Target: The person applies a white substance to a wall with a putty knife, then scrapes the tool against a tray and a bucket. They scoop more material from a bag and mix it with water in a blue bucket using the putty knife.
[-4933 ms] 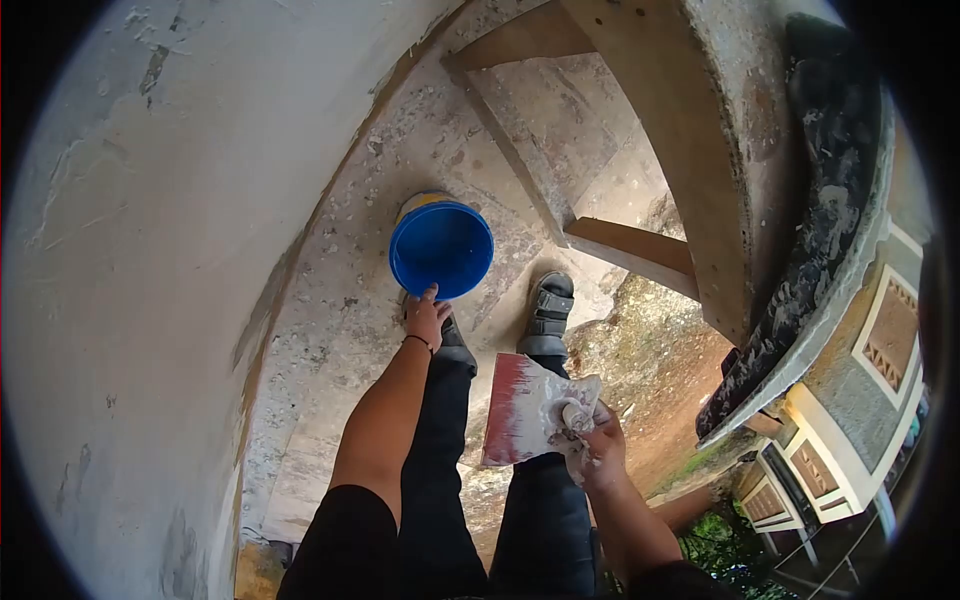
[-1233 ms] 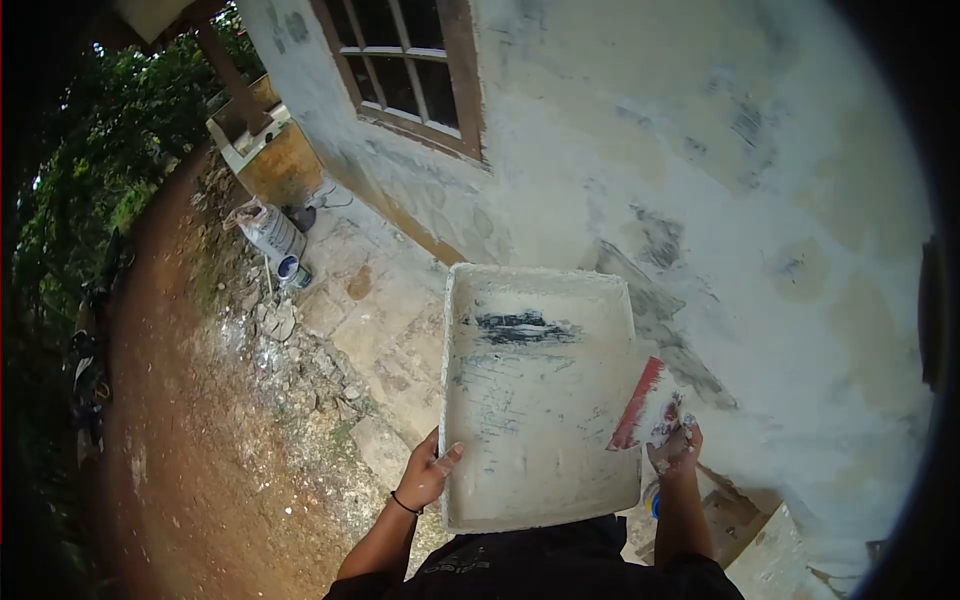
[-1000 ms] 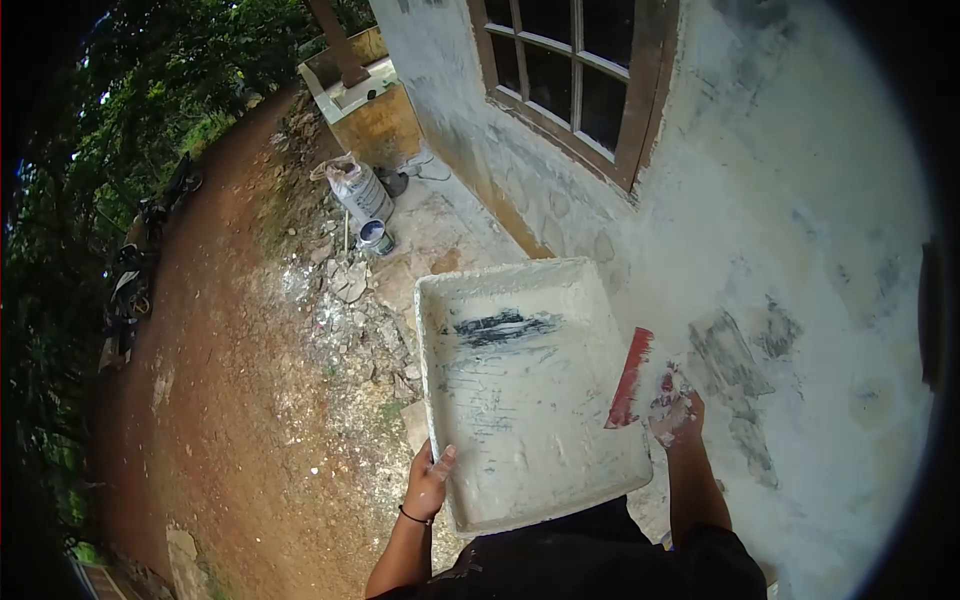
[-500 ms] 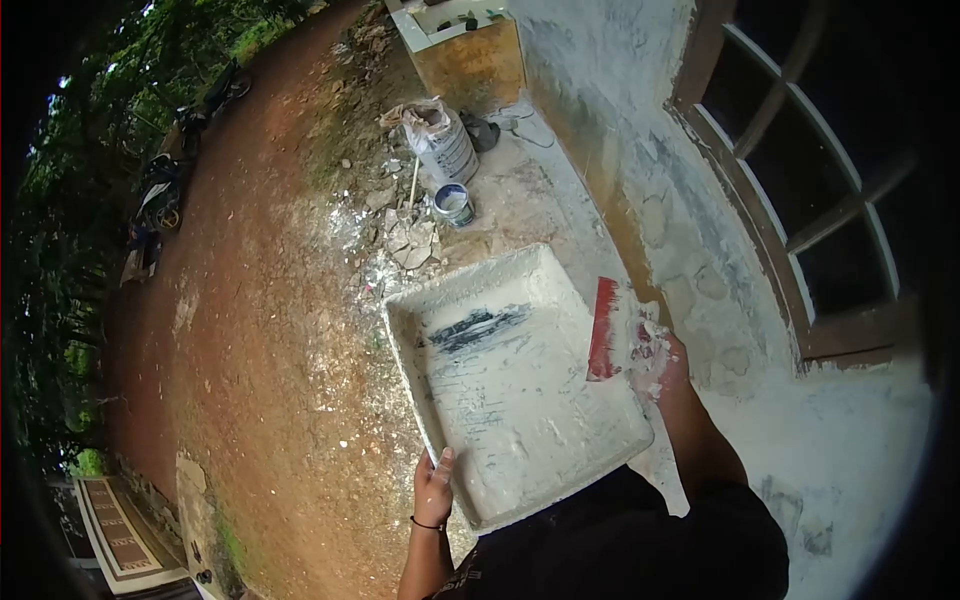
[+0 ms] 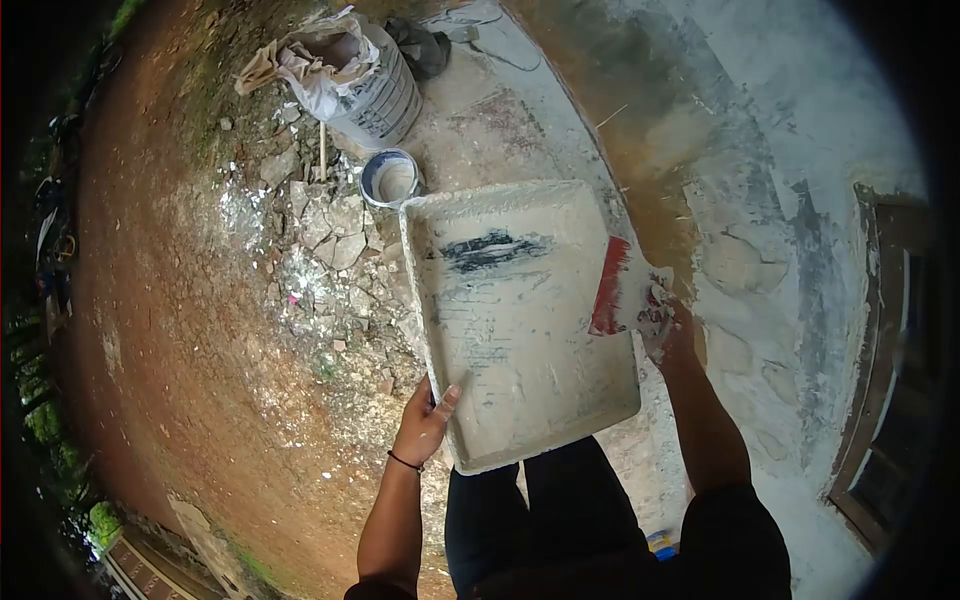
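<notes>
My left hand (image 5: pixel 424 424) grips the near left corner of a white plaster-caked tray (image 5: pixel 520 320) and holds it flat in front of me. A dark smear marks the tray's far end. My right hand (image 5: pixel 670 330), smeared with white paste, holds a red-edged scraper blade (image 5: pixel 612 288) at the tray's right rim. The blade stands edge-on beside the rim. My dark trousers show below the tray.
A small open paint tin (image 5: pixel 390 180) stands on the ground beyond the tray, beside an opened cement sack (image 5: pixel 345 75). Broken rubble (image 5: pixel 330 240) lies on red dirt at left. A patchy plastered wall (image 5: pixel 790 180) with a window frame (image 5: pixel 890 380) runs along the right.
The view has tilted down from the wall and window toward the ground. The tray and scraper stay in my hands; the sack and tin now lie close ahead.
</notes>
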